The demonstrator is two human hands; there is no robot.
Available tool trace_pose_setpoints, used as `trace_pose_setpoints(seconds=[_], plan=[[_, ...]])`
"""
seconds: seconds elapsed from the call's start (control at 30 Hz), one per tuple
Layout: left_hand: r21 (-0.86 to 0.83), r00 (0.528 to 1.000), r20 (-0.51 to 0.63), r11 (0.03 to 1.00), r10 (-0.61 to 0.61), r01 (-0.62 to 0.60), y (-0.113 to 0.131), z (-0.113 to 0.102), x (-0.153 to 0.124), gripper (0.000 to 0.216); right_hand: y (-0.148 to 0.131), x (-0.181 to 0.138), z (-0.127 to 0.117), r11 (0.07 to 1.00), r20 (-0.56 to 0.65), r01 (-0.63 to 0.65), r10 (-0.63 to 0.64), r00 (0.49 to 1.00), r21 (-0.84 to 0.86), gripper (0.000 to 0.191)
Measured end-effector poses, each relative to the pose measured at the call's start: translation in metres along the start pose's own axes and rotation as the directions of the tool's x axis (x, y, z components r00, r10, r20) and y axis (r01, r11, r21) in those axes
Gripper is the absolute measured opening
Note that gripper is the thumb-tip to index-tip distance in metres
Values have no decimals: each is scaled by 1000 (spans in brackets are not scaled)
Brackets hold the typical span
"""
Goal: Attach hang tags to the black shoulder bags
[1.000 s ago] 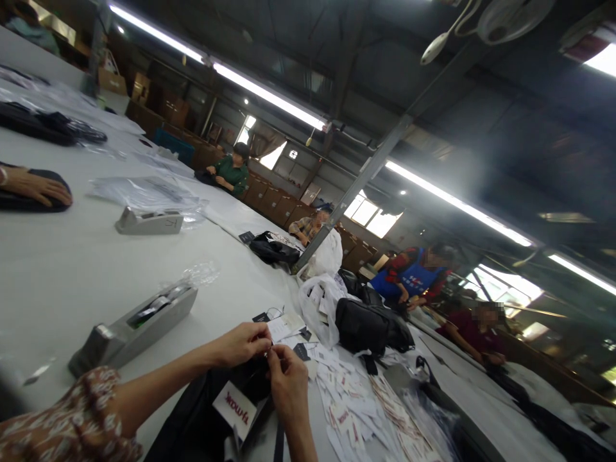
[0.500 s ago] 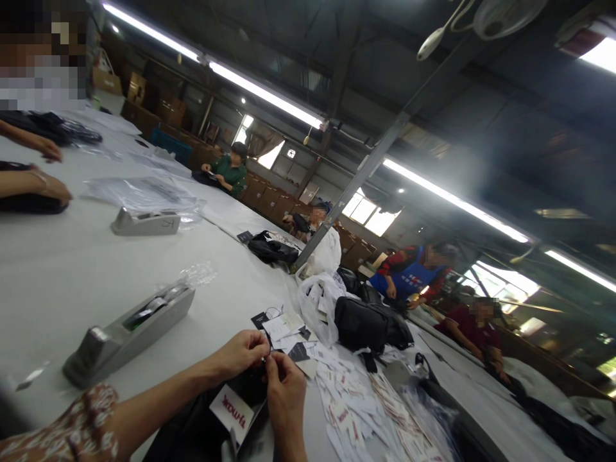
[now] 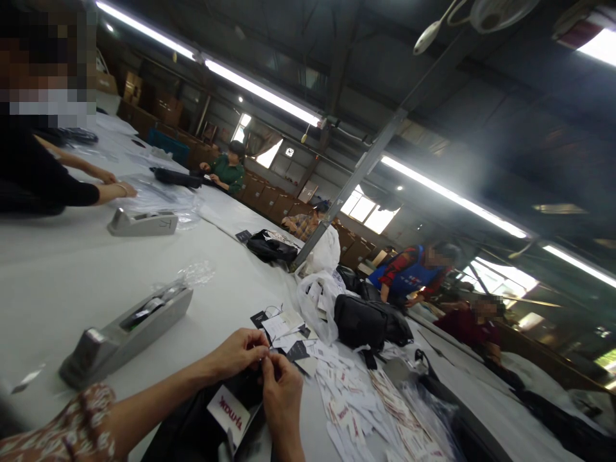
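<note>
White table [image 3: 231,276]: near edge out of frame; tape dispenser [image 3: 139,340] left of the hands, tag pile [image 3: 353,410] right.
Room: strip lights [image 3: 262,92], metal post [image 3: 355,183], cartons [image 3: 269,199] behind.
Black fabric item [image 3: 180,420]: towards the table's near edge, TJ.maxx tag [image 3: 228,416] on it, partly cut off.
Left hand [image 3: 243,351], right hand [image 3: 285,391]: fingertips pinched together above it; what they grip, too small to tell.

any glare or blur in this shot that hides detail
Head view: tube lights and windows blow out white; a pale haze veils the dark ceiling at right; detail between the left hand and right hand is too small to read.
</note>
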State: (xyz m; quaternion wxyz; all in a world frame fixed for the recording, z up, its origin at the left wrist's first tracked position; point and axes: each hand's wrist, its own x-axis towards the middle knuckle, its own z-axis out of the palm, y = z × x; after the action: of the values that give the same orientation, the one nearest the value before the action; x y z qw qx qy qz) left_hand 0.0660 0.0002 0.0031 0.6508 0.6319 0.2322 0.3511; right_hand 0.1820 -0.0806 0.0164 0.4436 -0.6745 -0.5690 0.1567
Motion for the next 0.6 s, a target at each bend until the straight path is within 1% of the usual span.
trace_pose_setpoints(seconds=[0.07, 0.17, 0.27, 0.33, 0.4, 0.43, 0.5, 0.6], plan=[[37, 1000, -19, 999, 5, -4, -1, 1, 0, 20, -3, 0, 0, 1000, -16, -7, 7, 1000, -6, 26], [110, 997, -80, 994, -2, 11, -6, 3, 1, 20, -4, -1, 1, 1000, -43, -26, 25, 999, -6, 27], [157, 991, -131, 988, 5, 15, -11, 4, 0, 23, 1, 0, 3, 997, -85, -78, 79, 993, 18, 26], [142, 986, -165, 990, 16, 8, -11, 4, -3, 25, 6, 0, 4, 990, -115, -130, 136, 984, 59, 25], [39, 986, -165, 999, 13, -7, -6, 4, -6, 27, 11, 1, 3, 983, -107, -152, 163, 981, 102, 26], [-23, 990, -142, 1000, 2, -5, -2, 4, -8, 27, 12, 2, 3, 982, -84, -149, 159, 984, 118, 27], [-100, 999, -29, 994, -36, 33, 10, 5, -13, 25, 13, 3, -1, 983, -13, -124, 127, 992, 133, 26], [-95, 981, 169, 989, -99, 116, 34, 8, -20, 22, 9, 7, -15, 991, 137, -61, 44, 990, 122, 21]])
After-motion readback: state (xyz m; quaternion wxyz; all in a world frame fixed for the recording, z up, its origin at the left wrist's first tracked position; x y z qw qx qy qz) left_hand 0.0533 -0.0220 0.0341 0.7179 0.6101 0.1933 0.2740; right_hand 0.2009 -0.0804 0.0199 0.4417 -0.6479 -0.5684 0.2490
